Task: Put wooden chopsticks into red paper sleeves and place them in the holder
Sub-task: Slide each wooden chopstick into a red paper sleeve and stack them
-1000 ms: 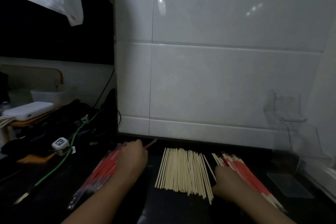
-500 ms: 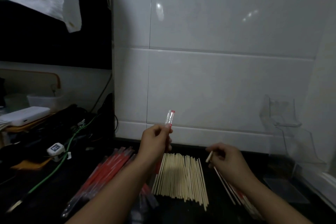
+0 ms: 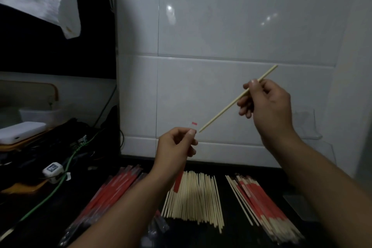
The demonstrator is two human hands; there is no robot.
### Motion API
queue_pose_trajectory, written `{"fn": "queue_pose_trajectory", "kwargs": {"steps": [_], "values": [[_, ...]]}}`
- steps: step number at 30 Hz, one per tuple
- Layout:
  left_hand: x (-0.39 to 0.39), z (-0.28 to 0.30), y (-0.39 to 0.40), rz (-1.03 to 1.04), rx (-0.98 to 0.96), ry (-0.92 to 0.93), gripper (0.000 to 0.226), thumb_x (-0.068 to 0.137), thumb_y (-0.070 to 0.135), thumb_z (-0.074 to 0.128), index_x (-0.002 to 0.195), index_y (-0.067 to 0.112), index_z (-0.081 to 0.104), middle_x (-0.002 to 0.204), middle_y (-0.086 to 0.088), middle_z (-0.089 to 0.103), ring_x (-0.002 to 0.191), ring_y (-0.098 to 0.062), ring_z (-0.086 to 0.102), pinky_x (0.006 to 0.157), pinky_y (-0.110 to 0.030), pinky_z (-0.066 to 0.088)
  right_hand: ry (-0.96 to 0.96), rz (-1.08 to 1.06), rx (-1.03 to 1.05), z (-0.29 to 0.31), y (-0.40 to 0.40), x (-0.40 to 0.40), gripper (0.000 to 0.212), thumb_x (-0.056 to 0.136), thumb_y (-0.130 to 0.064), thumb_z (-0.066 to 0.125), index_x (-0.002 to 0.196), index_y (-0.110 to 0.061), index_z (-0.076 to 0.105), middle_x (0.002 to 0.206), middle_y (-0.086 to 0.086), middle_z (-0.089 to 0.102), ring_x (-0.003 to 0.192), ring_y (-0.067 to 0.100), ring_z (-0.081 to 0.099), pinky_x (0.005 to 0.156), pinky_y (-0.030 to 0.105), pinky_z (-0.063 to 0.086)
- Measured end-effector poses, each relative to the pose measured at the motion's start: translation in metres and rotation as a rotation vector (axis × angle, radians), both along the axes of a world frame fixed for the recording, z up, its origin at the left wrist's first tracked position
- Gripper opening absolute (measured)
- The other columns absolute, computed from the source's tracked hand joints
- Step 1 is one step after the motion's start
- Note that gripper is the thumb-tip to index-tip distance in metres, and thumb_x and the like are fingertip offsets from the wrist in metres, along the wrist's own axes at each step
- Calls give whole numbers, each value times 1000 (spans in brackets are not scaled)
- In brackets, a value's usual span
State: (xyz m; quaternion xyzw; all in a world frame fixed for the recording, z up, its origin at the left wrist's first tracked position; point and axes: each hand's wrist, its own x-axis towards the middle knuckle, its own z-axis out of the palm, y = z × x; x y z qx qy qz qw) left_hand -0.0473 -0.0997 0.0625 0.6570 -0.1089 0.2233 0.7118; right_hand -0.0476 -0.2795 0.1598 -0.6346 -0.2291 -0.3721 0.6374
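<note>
Chopstick: a wooden chopstick point(image 3: 231, 104) is held in the air in front of the white tiled wall, slanting from upper right down to lower left, its lower tip just beside the top of the sleeve.
Sleeve: a red paper sleeve point(image 3: 178, 183) hangs upright, its top end poking above the left fingers with a small red mark, its red lower part dangling below the wrist over the loose chopsticks.
Right hand: the right hand point(image 3: 267, 104) is closed around the chopstick, pinching it about a third of the way down from the upper end; most of the stick's length sticks out below the fingers towards the sleeve.
Left hand: the left hand point(image 3: 177, 145) is closed on the sleeve near its top, thumb and fingertips pressed together.
How to do it well: in my judgement, the sleeve mouth should be squeezed gently open, the tip steered into it, then the stick slid down along the sleeve's line without buckling the paper.
Loose chopsticks: a bare pile point(image 3: 193, 197) lies on the dark counter between the arms.
Empty sleeves: a red bundle point(image 3: 112, 191) lies left of the pile.
Finished pairs: sleeved chopsticks point(image 3: 261, 201) lie to the right.
Holder: a clear holder point(image 3: 310, 125) on the wall, far right, partly behind the right arm.
</note>
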Motion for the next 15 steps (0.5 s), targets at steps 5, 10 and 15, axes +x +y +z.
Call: {"fn": "queue_pose_trajectory", "kwargs": {"steps": [5, 10, 15], "values": [[-4, -1, 0, -5, 22, -27, 11, 96, 17, 60, 99, 13, 71, 83, -1, 74, 74, -14, 70, 69, -23, 57, -28, -42, 38, 13, 4, 1, 24, 104, -19, 44, 88, -9, 59, 63, 8, 62, 47, 15, 54, 46, 19, 42], [-7, 2, 1, -44, -20, -36, 8, 93, 11, 64, 96, 8, 71, 86, -6, 75, 78, -19, 72, 70, -23, 58, -17, -55, 32, 10, 5, 5, 24, 104, -20, 44, 90, -9, 59, 65, 8, 62, 48, 16, 55, 46, 19, 43], [-7, 3, 1, -68, -43, -34, 8, 93, 10, 64, 95, 8, 71, 86, -6, 75, 79, -20, 72, 71, -24, 58, -8, -56, 22, 8, 5, 6, 24, 104, -20, 44, 89, -9, 59, 65, 9, 62, 48, 16, 54, 46, 18, 42]]}}
